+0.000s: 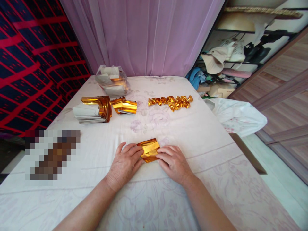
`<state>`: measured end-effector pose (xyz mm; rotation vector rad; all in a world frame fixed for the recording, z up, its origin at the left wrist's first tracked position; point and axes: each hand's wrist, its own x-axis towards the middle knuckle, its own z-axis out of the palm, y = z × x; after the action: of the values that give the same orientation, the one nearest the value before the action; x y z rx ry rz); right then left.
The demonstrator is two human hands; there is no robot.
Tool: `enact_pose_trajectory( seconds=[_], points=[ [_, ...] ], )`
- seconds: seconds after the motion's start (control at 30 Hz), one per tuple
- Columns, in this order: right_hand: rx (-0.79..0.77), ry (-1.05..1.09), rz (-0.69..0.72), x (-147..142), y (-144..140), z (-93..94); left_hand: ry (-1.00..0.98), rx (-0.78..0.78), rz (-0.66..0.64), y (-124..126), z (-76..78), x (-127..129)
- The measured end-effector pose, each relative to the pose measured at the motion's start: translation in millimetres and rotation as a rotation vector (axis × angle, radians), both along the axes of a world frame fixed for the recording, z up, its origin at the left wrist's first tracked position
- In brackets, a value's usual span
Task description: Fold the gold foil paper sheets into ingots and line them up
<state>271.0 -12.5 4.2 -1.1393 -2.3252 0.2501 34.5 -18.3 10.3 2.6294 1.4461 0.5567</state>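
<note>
A small sheet of gold foil paper (150, 149), with folds running across it, lies on the table in front of me. My left hand (125, 163) grips its left end, thumb at the near edge and fingertips on top; the forefinger side is pressed down while the little finger sticks out. At the right end, my right hand (175, 162) pinches the paper between thumb and bent fingers. Part of each end is hidden under the fingertips. Beyond my hands are a bent stack of gold foil paper (105, 109) and a smaller curled bundle (127, 106).
Several folded gold foil pieces (178, 102) lie clustered at the back right. A clear plastic bag (112, 80) of paper stands at the back left. The table wears a floral cloth (101, 136). A blurred patch covers something at left. A white bag (243, 115) sits beside the right edge.
</note>
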Motion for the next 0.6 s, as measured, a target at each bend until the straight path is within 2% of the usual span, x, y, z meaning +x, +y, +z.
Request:
enact_pose_trajectory(
  seconds=[0.33, 0.6],
  points=[
    [-0.003, 0.048, 0.067, -5.8, -2.9, 0.5, -0.035, -0.036, -0.020, -0.3, -1.9, -4.1],
    [-0.009, 0.062, 0.060, -8.5, -2.1, -1.1, -0.066, -0.026, 0.010, -0.2, -1.3, -0.4]
  ],
)
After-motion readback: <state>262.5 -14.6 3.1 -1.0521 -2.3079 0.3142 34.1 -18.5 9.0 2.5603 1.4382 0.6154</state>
